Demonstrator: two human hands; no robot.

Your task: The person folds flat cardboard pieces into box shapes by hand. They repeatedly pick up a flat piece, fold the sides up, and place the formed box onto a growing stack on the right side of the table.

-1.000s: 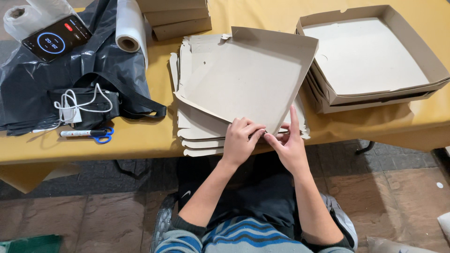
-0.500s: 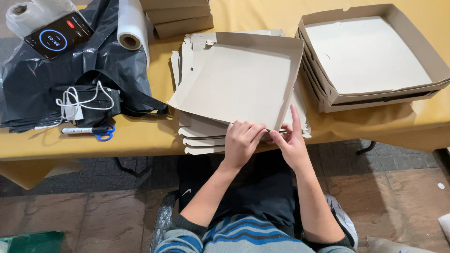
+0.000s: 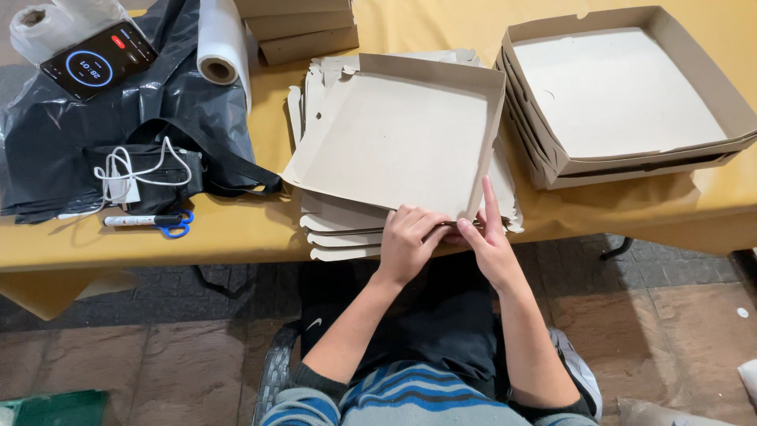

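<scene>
A grey cardboard box blank, partly folded with its far and right walls raised, lies tilted on a pile of flat blanks at the table's near edge. My left hand pinches the near flap of this box. My right hand presses the same flap from the right, index finger pointing up along the box's right corner. Both hands grip the cardboard at the near edge.
A stack of finished open boxes stands at the right. Folded cardboard pieces lie at the back. On the left sit a black plastic bag, a phone, a film roll, a white cable, a marker and blue scissors.
The box has turned and settled flatter on the pile, its far wall now upright. My hands stay at the near flap, folding it.
</scene>
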